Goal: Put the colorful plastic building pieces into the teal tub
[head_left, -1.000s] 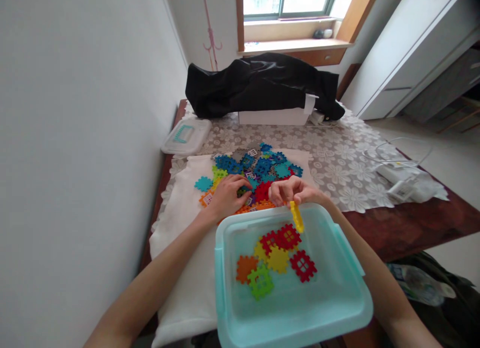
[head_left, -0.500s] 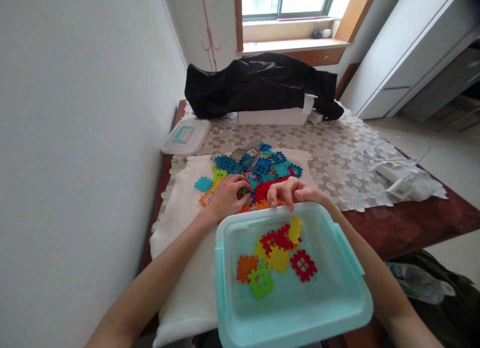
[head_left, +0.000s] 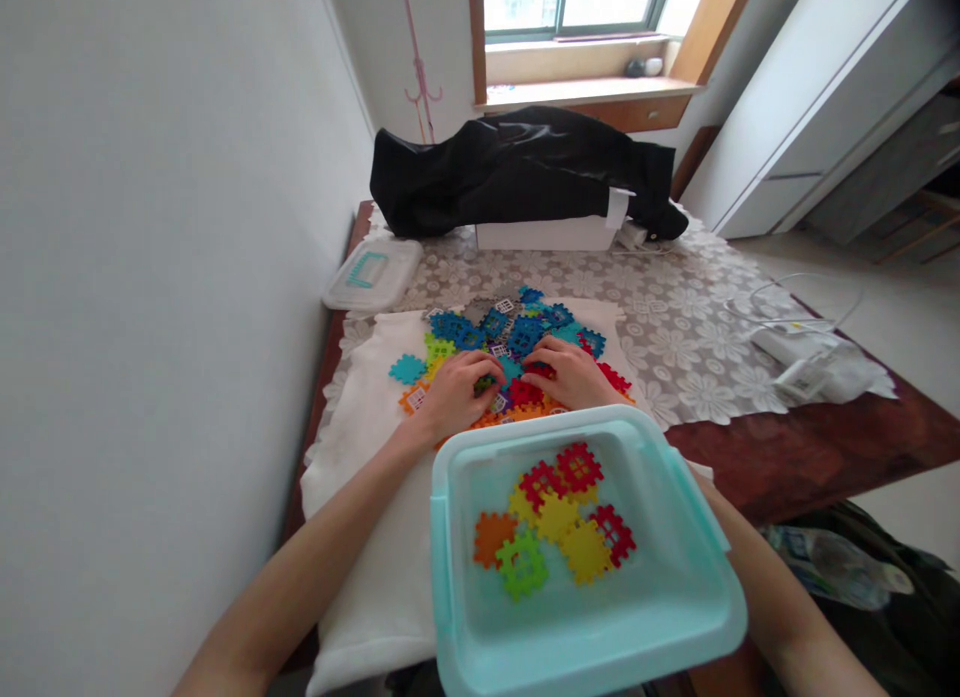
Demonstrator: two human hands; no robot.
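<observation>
Left hand [head_left: 454, 397] curled, right hand [head_left: 570, 372] spread, both pressing into the pile of plastic tiles [head_left: 517, 352]; cannot tell whether either grip holds one. Aqua tub [head_left: 525, 424] sits just nearby, within easy reach.

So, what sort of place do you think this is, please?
Probably a room in someone's home, not a workplace: there is a window with a deep sill, a white cabinet, and a lace tablecloth on the table.

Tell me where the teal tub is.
In the head view, the tub sits bottom centre, just below the left hand and right hand at the tile pile.
</observation>
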